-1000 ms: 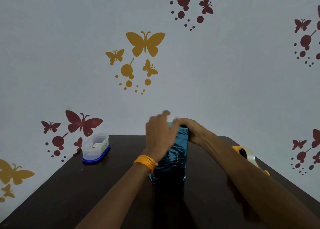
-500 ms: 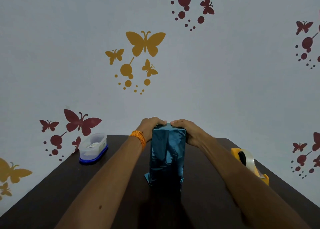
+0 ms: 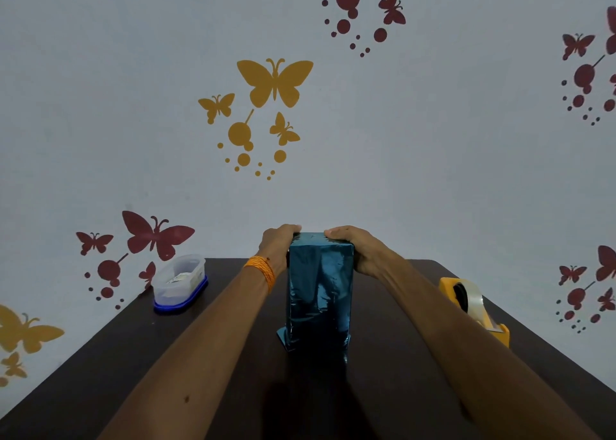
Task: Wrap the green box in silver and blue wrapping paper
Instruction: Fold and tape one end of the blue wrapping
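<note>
The box stands upright in the middle of the dark table, covered in shiny blue wrapping paper, so no green shows. Small paper corners stick out at its base. My left hand grips the top left edge of the box, with an orange thread band on the wrist. My right hand grips the top right edge, fingers curled over the top. The far side of the box is hidden.
A clear plastic container with a blue lid sits at the table's far left. A yellow tape dispenser with clear tape lies near the right edge. A wall with butterfly stickers rises just behind the table.
My left hand has slid off the front of the box to its top left edge. Both hands now hold the top from either side, and the wrapped front face is uncovered.
</note>
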### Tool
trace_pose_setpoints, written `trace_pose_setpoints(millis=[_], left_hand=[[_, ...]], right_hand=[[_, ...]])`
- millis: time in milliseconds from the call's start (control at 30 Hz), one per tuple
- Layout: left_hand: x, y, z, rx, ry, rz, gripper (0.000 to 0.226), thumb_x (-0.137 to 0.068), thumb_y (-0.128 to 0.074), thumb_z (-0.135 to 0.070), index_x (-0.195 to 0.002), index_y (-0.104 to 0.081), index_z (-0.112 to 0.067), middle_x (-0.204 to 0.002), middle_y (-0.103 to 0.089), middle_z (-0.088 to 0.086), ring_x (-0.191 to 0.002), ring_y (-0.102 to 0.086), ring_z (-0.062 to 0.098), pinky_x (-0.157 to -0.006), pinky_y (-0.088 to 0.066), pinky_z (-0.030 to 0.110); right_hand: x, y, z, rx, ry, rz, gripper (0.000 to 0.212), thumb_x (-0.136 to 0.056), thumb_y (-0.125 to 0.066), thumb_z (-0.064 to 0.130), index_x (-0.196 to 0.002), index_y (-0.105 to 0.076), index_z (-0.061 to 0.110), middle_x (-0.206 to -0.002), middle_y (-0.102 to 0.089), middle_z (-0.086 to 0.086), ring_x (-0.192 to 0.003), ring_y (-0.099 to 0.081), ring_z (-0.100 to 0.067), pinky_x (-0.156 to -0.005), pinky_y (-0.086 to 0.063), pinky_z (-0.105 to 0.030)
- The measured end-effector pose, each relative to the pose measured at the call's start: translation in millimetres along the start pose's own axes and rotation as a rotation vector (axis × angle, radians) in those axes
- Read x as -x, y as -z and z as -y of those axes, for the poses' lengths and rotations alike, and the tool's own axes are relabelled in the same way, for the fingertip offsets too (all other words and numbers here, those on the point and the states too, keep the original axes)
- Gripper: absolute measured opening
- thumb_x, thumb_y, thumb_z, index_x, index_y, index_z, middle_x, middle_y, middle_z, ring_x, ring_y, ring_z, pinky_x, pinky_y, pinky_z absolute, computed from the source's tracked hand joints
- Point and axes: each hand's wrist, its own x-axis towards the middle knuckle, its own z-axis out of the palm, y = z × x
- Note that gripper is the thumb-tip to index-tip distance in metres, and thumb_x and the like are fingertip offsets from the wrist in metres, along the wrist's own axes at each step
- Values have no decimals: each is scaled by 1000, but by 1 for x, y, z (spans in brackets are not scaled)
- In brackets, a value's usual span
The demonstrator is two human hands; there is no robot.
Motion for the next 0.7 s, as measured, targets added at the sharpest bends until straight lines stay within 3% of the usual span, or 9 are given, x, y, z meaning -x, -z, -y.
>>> trace_pose_setpoints(millis=[100, 200, 267, 467, 600, 700], left_hand=[[7, -1, -5, -13, 19, 77, 38, -76, -83, -18, -101, -63, 1, -95, -70, 18, -65, -68, 25, -46, -55, 27], [6, -1, -11, -50, 88, 82, 17, -78, -78, -9, -79, -62, -2, -80, -66, 13, -55, -59, 21, -36, -45, 18], [7, -2, -10, -25, 127, 113, 14, -82, -69, -9, -75, -58, -4, -74, -61, 10, -52, -55, 20, -35, -43, 17], [4, -1, -4, 39, 113, 120, 11, -86, -59, -12, -86, -64, -3, -86, -66, 12, -66, -60, 22, -58, -51, 27], [6, 9, 6, -167, -193, 135, 23, -92, -57, -21, -102, -75, -10, -105, -72, 5, -88, -62, 18, -69, -49, 26], [5, 20, 11, -242, -226, 179, 29, -92, -62, -37, -103, -75, -14, -107, -73, 4, -100, -64, 19, -85, -52, 33]], right_hand=[[-3, 1, -1, -5, 1, 20, 13, -90, -69, 10, -100, -64, 3, -93, -68, -13, -80, -64, -24, -75, -55, -35], [-4, 2, -2, 14, -8, 37, 9, -91, -68, 11, -95, -65, 5, -89, -68, -11, -78, -64, -23, -75, -53, -35], [-6, 1, -4, 1, -4, 35, 7, -90, -69, 12, -89, -64, 6, -84, -67, -9, -76, -62, -22, -75, -52, -35], [-13, 2, -11, -27, -10, 56, 25, -77, -74, 20, -95, -66, 5, -93, -67, -13, -85, -62, -28, -79, -52, -37], [-12, 1, -13, -51, 0, 43, 44, -67, -78, 24, -105, -64, 5, -103, -64, -17, -91, -61, -30, -80, -51, -38], [-11, 1, -13, -56, 12, 28, 43, -68, -78, 24, -105, -67, 4, -105, -65, -18, -92, -62, -30, -83, -52, -39]])
